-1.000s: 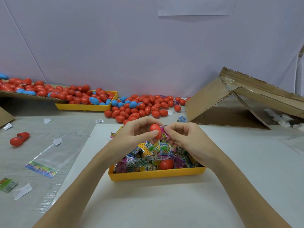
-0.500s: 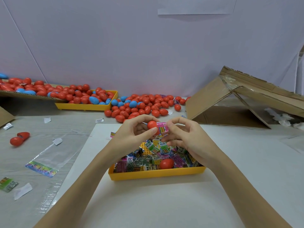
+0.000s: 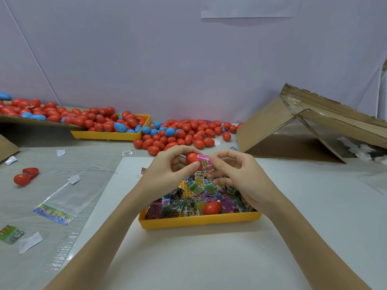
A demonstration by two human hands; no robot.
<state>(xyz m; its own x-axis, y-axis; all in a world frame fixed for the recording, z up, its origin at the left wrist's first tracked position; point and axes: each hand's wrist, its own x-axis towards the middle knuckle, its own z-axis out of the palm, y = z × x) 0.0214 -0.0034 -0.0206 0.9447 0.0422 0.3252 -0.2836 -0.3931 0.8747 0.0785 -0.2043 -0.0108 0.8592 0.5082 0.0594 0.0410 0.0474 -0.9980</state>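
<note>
Now the left grip pinches a red egg between thumb and fingers, above the yellow tray; the right grip pinches a pink packet that touches the egg's right side. Below, the tray holds loose packets and a second red egg; it rests on the white surface.
</note>
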